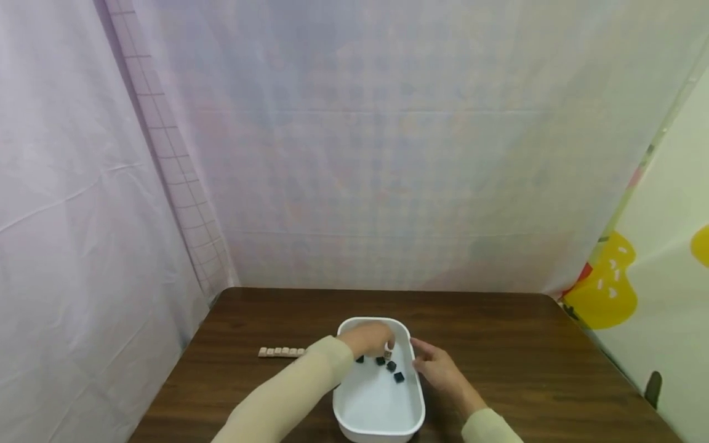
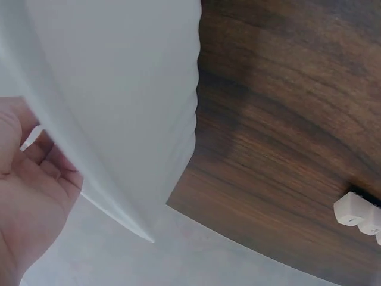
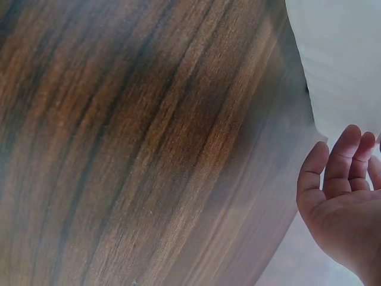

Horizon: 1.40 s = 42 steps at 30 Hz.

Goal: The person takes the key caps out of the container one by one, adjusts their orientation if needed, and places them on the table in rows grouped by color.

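A white oblong bin (image 1: 379,403) stands on the table, with several black keycaps (image 1: 391,366) on its floor. Over the far rim side, my left hand (image 1: 367,338) reaches down inside, its fingers curled and pinching a white keycap (image 1: 388,354). In the left wrist view the bin's wall hides part of this hand (image 2: 38,185). My right hand (image 1: 440,367) is at the bin's right side, fingertips right at the outer wall. Its fingers (image 3: 341,161) look relaxed and apart in the right wrist view.
A row of white keycaps (image 1: 281,352) lies left of the bin, partly behind my left sleeve. The dark wooden table (image 1: 498,332) extends around the bin. A pale curtain (image 1: 388,154) hangs along the table's far edge.
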### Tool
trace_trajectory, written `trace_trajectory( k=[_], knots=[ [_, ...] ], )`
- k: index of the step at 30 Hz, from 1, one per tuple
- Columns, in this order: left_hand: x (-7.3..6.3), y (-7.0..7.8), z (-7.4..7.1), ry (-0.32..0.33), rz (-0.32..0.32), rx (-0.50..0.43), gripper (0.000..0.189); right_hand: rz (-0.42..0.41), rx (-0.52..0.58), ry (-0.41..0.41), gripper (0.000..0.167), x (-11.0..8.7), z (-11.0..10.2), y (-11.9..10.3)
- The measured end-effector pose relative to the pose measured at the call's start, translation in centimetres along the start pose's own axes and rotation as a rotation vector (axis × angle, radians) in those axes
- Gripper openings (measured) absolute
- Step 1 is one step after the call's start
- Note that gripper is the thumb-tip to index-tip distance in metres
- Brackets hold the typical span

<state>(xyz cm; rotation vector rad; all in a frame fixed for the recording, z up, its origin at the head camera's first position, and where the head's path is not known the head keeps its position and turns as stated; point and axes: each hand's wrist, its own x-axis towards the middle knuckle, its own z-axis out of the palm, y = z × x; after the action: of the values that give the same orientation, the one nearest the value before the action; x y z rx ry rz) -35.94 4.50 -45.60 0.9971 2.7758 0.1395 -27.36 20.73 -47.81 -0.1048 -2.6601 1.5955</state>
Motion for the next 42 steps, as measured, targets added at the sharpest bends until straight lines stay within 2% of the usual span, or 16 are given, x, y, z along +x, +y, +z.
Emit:
trace_trajectory(
  k=[5, 12, 15, 23, 28, 35, 42],
  knots=[
    [0.4, -0.1, 0.3, 0.031, 0.031, 0.0, 0.021, 0.007, -0.003, -0.001, 0.055, -0.1, -0.1, -0.1],
    [0.4, -0.1, 1.0, 0.08, 0.107, 0.099, 0.009, 0.019, 0.009, -0.006, 0.055, 0.0, 0.0, -0.1],
    [0.5, -0.1, 1.5, 0.099, 0.091, 0.131, 0.002, 0.024, 0.008, -0.007, 0.055, 0.0, 0.0, -0.1],
    [0.4, 0.1, 1.9, 0.123, 0.071, 0.153, 0.005, 0.028, 0.008, -0.009, 0.056, 0.1, 0.1, 0.0],
    [0.1, -0.1, 1.3, 0.115, 0.089, 0.105, 0.016, 0.035, 0.016, -0.008, 0.057, 0.1, 0.0, 0.2],
    [-0.5, -1.3, -0.2, 0.133, 0.072, -0.017, 0.019, -0.029, 0.0, 0.007, 0.057, 0.1, 0.1, 0.2],
    [-1.8, -2.9, -1.7, 0.163, 0.058, -0.159, 0.027, -0.003, -0.012, -0.006, 0.056, 0.1, 0.0, -0.1]
  ],
)
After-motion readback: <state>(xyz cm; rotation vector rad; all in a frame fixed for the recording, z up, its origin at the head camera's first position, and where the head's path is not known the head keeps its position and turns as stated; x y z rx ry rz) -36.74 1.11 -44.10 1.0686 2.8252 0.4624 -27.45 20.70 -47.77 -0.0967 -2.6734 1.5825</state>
